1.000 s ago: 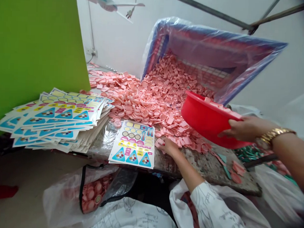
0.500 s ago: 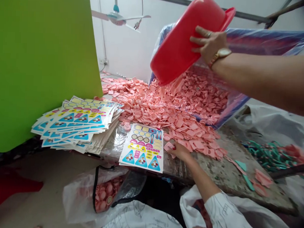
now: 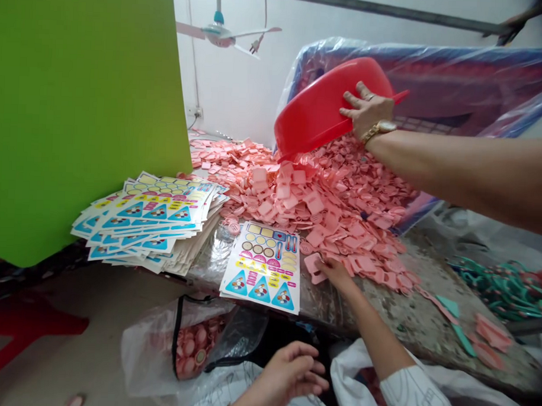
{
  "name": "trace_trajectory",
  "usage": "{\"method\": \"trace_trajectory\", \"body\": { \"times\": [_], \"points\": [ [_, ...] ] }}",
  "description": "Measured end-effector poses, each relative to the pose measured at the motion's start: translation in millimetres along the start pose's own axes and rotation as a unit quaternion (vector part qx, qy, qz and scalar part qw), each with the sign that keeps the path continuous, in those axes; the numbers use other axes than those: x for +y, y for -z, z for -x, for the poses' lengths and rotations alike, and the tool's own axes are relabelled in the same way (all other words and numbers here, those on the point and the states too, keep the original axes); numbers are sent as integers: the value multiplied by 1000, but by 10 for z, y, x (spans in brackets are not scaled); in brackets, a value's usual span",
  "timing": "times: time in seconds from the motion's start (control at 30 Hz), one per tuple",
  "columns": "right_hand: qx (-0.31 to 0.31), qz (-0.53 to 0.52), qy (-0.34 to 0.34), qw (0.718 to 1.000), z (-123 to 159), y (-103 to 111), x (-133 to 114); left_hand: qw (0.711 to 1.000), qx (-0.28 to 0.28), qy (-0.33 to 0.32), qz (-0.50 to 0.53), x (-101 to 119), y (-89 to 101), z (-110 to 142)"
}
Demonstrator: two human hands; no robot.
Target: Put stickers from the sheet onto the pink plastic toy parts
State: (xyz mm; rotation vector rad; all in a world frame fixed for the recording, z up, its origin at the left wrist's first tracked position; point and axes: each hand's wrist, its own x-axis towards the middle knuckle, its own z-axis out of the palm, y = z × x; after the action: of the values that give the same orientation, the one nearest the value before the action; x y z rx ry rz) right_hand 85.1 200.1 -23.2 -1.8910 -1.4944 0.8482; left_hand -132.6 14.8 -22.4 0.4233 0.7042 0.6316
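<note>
My right hand, on a white patterned sleeve, pinches a flat pink plastic piece at the table's front edge, just right of a single sticker sheet. My left hand hovers low over my lap, fingers loosely apart, holding nothing. A co-worker's bare arm with a gold watch reaches in from the right and tips a red basin upside down. Pink pieces spill from it onto the big pink pile.
A fanned stack of sticker sheets lies at the left beside a green board. A plastic-lined crate lies tipped behind the pile. A clear bag of round pink pieces hangs below the table. Teal parts lie right.
The co-worker's hand lifted the red basin from beside the pile and turned it over above it, dumping pink pieces. My left hand has come into view at the bottom.
</note>
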Motion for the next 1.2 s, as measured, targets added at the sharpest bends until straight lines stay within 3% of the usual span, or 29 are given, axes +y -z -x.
{"method": "trace_trajectory", "body": {
  "times": [0.17,0.33,0.5,0.57,0.63,0.7,0.77,0.93,1.1,1.2],
  "points": [
    [8,-86,20,996,86,73,-48,994,61,-92,21,504,117,151],
    [22,-153,11,988,291,39,-168,975,126,-178,32,812,270,194],
    [-61,-230,-32,971,443,-125,-360,951,183,-249,6,1149,459,112],
    [-76,-271,-32,959,410,-224,-466,932,209,-288,-63,1352,521,-26],
    [-83,-309,-27,947,329,-351,-591,882,232,-319,-257,1564,553,-218],
    [-97,-326,-21,940,224,-493,-721,783,241,-326,-471,1747,552,-426],
    [-113,-326,-12,938,108,-623,-828,699,236,-323,-593,1878,529,-607],
    [-117,-310,-12,943,-248,-674,-830,630,212,-275,-695,2023,482,-857],
    [62,-255,30,965,-529,-394,-602,582,215,-196,-759,2153,474,-1015],
    [130,-229,38,964,-439,-428,-585,564,227,-160,-778,2244,463,-1142]
  ]
}}
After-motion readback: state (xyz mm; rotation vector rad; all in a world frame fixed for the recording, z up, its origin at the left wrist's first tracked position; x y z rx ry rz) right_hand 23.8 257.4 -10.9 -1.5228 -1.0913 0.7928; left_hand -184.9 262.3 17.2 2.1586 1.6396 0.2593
